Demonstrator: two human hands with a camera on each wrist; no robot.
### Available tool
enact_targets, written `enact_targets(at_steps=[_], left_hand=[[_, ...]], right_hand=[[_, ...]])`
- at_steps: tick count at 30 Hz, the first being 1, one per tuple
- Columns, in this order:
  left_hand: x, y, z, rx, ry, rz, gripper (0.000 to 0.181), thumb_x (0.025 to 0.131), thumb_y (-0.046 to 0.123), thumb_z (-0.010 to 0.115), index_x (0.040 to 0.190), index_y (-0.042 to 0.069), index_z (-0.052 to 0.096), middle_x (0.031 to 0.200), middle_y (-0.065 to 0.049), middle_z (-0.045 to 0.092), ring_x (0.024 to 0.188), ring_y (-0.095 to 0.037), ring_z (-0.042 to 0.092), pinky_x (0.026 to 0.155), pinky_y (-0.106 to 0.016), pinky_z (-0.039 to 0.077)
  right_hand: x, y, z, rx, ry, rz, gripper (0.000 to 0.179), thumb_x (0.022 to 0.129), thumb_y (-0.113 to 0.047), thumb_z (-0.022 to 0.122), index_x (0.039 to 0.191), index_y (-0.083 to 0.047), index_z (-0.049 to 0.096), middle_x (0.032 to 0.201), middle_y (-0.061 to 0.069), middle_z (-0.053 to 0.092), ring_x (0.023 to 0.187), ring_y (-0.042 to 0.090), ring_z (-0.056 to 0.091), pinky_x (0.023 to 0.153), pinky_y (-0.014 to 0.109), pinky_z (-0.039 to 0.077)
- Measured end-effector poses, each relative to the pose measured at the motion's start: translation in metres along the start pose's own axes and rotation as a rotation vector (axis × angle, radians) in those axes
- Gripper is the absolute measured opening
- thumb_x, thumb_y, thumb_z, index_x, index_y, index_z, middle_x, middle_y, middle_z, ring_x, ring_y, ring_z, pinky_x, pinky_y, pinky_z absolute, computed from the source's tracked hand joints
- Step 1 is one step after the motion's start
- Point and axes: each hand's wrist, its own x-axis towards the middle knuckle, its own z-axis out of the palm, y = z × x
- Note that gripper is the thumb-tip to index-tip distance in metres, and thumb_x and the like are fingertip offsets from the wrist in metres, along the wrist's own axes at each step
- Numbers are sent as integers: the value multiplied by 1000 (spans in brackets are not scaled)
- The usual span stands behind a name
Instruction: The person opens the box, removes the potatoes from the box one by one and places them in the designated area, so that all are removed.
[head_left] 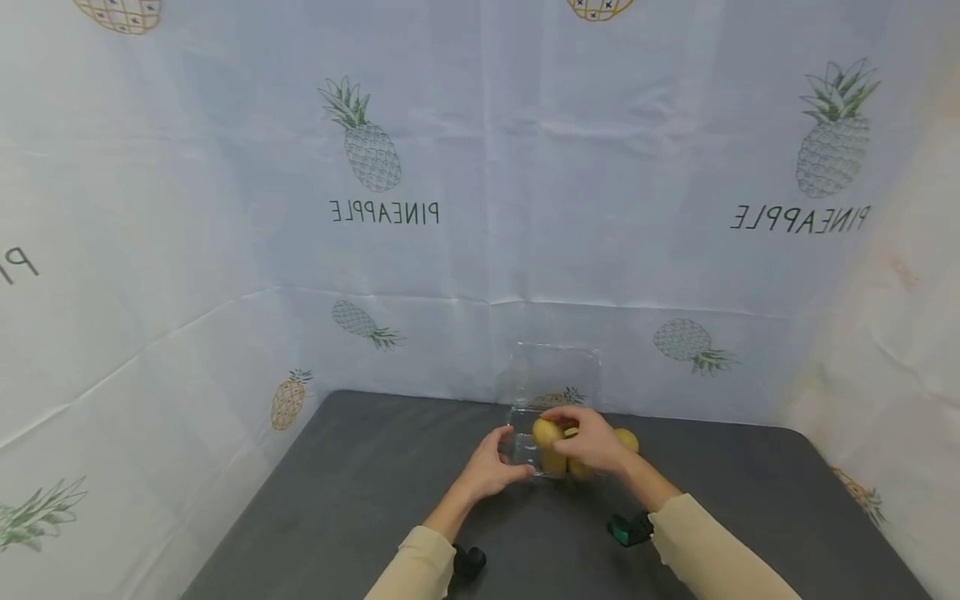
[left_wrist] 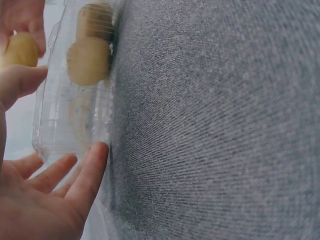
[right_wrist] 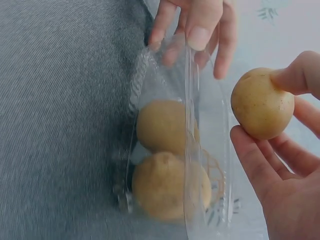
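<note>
My right hand pinches a yellow potato between thumb and fingertips, above the clear plastic container. Inside the container, potatoes lie side by side toward its right end, seen through the wall. My left hand holds the container's left end, its thumb at the near rim and its fingers spread around the end. The hinged lid stands upright at the back. Another potato shows just right of my right hand, partly hidden by it.
The container stands on a dark grey cloth-covered table, near its back edge. Behind it hangs a pale curtain printed with pineapples. Black wrist devices sit below both sleeves.
</note>
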Motion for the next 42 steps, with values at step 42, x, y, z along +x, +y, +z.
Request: enact_targets(at_steps=[42], left_hand=[[1,-4,6,21,13,4,78,89,27,75,154,4,38,147,-21,46,113,-34,58,82,-51,51]], right_hand=[[-78,20,-77,-184,199,103,42,95,-16,73,133,-3,64,125,15,64,108,32,63,81,32,55]])
